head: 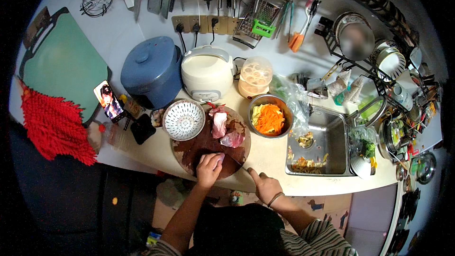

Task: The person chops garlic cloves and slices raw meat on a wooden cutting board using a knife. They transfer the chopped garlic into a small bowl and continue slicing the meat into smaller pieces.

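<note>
A round dark wooden cutting board (186,154) lies at the front of the counter. Near its front edge my left hand (209,170) presses on a piece of raw meat (220,158), mostly covered by the fingers. My right hand (267,187) grips a kitchen knife (237,161) by its handle, the dark blade reaching over the board to the right of my left hand. Further back on the board sit a pale pink chunk of raw meat (219,125) and a redder one (233,139). Red chili peppers (210,105) show at the board's far edge.
A patterned bowl (184,120) stands at the board's left. To the right is a metal bowl (289,125) of shredded carrot (271,119), then a sink (328,138) with peelings. Behind stand a blue lidded container (151,67), a rice cooker (208,73) and an egg steamer (255,76).
</note>
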A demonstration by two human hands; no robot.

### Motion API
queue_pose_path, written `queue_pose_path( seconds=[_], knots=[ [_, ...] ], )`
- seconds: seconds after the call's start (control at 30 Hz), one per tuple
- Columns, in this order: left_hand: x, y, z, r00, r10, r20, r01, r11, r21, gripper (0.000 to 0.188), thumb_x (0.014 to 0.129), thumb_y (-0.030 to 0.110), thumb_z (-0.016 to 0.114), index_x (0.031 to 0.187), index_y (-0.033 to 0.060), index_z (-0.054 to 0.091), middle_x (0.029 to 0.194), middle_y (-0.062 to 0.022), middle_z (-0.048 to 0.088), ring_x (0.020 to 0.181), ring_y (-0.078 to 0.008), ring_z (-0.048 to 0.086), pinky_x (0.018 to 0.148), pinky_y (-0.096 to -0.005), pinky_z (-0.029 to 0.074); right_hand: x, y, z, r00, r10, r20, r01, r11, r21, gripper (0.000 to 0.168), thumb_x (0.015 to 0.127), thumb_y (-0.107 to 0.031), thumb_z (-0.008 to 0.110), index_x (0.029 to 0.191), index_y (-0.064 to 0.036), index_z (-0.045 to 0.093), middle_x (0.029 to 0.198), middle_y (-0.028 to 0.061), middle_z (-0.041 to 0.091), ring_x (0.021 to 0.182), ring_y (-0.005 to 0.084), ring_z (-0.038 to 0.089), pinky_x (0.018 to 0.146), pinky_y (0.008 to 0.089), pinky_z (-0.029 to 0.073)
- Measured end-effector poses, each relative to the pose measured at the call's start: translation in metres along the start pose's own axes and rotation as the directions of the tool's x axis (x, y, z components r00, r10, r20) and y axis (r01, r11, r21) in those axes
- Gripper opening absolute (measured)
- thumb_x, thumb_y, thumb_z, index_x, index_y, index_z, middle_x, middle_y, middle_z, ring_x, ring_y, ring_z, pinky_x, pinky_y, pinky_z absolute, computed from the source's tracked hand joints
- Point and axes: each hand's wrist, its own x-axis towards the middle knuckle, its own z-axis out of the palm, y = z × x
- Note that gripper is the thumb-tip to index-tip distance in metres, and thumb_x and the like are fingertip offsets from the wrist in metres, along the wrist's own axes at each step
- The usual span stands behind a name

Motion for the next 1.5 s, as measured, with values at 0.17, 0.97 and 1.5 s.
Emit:
queue_pose_path(
  seconds=[0.17, 0.97, 1.5],
  knots=[
    [-0.012, -0.011, 0.009, 0.995, 0.099, -0.019, -0.095, 0.984, 0.153, 0.018, 0.072, 0.012, 0.069, 0.084, 0.0038, 0.059, 0.089, -0.0122, 0.057, 0.086, -0.0351, 0.054, 0.072, -0.0433, 0.047, -0.005, -0.02, -0.005, 0.997, -0.038, 0.068, 0.044, 0.995, -0.094, 0.056, 0.086, -0.01, 0.047, 0.139, -0.015, 0.032, 0.094, 0.0215, 0.059, 0.069, 0.0343, 0.067, 0.054, 0.0415, 0.054],
    [-0.009, -0.008, 0.008, 0.98, 0.167, -0.105, -0.15, 0.976, 0.157, 0.014, 0.073, 0.009, 0.066, 0.084, 0.0034, 0.06, 0.086, -0.012, 0.059, 0.082, -0.032, 0.058, 0.074, -0.0394, 0.05, 0.023, -0.022, 0.001, 0.988, -0.053, 0.142, 0.08, 0.979, -0.19, 0.052, 0.09, -0.029, 0.053, 0.135, -0.013, 0.033, 0.092, 0.022, 0.058, 0.068, 0.0356, 0.065, 0.055, 0.0422, 0.054],
    [-0.014, -0.01, 0.016, 0.983, 0.129, -0.129, -0.117, 0.989, 0.093, 0.016, 0.07, 0.008, 0.07, 0.085, 0.0062, 0.064, 0.092, -0.0059, 0.064, 0.084, -0.0288, 0.06, 0.074, -0.038, 0.051, 0.026, 0.012, 0.018, 0.983, -0.068, 0.172, 0.104, 0.973, -0.208, 0.046, 0.089, -0.008, 0.041, 0.134, -0.014, 0.032, 0.094, 0.025, 0.062, 0.075, 0.0384, 0.067, 0.06, 0.0432, 0.055]
  ],
)
